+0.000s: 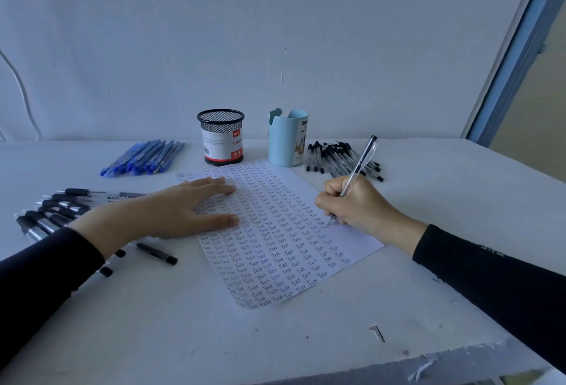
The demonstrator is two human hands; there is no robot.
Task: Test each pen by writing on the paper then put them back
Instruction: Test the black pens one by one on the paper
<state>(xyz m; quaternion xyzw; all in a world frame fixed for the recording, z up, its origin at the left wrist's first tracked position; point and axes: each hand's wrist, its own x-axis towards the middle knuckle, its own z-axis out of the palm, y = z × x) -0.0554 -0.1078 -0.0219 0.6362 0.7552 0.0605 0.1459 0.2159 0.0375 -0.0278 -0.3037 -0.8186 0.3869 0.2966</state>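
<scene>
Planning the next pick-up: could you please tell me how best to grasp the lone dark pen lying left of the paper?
Pinch the lone dark pen at mid-barrel from straight above, fingers across its width: it lies flat and alone on the white table.

The left sleeve (46,277) covers some black pens (61,204); the mesh cup's small print (214,141) is illegible.

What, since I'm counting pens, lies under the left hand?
The left hand rests flat on the paper, covering some written rows. Its wrist and sleeve overlie black pens; how many are hidden cannot be seen.
</scene>
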